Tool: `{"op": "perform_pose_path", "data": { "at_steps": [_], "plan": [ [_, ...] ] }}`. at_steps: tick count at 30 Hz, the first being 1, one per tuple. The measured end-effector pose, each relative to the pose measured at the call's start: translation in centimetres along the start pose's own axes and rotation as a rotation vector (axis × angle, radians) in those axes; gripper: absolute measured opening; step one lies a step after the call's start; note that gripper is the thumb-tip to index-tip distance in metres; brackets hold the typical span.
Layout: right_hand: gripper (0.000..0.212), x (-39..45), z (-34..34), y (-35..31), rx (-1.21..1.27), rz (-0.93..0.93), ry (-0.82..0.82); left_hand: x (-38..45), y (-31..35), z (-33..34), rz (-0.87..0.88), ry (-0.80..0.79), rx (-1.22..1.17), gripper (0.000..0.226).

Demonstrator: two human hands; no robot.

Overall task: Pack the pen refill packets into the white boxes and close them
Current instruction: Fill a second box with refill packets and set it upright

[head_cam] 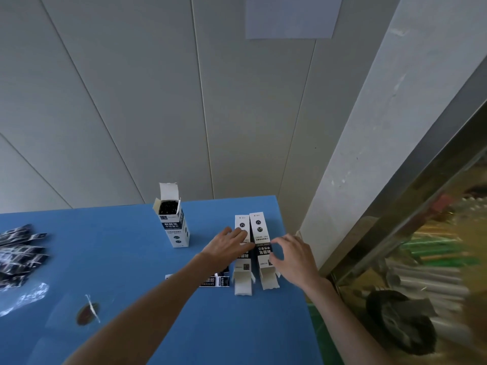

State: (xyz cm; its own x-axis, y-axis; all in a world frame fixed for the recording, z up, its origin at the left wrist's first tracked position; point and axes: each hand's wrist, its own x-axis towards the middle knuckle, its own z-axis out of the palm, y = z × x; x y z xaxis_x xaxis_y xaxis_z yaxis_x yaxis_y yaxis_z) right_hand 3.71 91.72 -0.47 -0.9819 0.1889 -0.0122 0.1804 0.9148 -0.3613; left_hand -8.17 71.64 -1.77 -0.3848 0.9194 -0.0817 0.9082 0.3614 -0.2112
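Note:
Two white boxes lie side by side on the blue table (126,259), their near-end flaps open: the left box (242,222) and the right box (259,227). My left hand (228,246) rests flat on the left box, fingers spread. My right hand (295,256) curls around the right side of the right box, fingers touching it. A third white box (175,227) stands upright at the back, top flap open, dark packets showing inside. A heap of black pen refill packets (21,254) lies at the far left.
A flattened box (216,280) lies under my left forearm. Clear plastic wrap (26,296) and a dark round mark (87,313) sit at front left. The table's right edge runs close to my right hand; a cart with tubes and a wheel (400,320) stands beyond it.

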Motion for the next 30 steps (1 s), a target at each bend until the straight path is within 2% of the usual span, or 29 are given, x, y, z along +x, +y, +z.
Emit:
{"op": "perform_pose_path", "data": {
  "at_steps": [6, 16, 21, 24, 27, 30],
  "plan": [
    [0.040, -0.6, -0.1, -0.1, 0.006, -0.008, -0.002, -2.2, -0.7, 0.3, -0.070, 0.070, -0.047, 0.071],
    [0.030, 0.4, -1.0, -3.4, 0.073, -0.068, 0.074, -8.5, 0.7, -1.3, -0.433, 0.466, -0.387, 0.060],
    [0.054, 0.4, -1.4, -5.7, 0.267, -0.040, 0.117, -11.7, 3.3, -2.4, -0.557, 0.600, -0.493, 0.059],
    [0.053, 0.5, -1.0, -7.0, 0.414, 0.007, 0.110, -13.6, 4.1, -2.5, -0.681, 0.602, -0.529, 0.068],
    [0.043, 1.2, 0.4, -7.7, 0.483, 0.011, 0.051, -16.3, 4.4, -2.2, -0.843, 0.611, -0.592, 0.068],
    [0.019, 1.6, 2.3, -8.4, 0.369, -0.080, 0.001, -19.2, 4.6, -2.1, -1.033, 0.646, -0.688, 0.053]
  ]
}}
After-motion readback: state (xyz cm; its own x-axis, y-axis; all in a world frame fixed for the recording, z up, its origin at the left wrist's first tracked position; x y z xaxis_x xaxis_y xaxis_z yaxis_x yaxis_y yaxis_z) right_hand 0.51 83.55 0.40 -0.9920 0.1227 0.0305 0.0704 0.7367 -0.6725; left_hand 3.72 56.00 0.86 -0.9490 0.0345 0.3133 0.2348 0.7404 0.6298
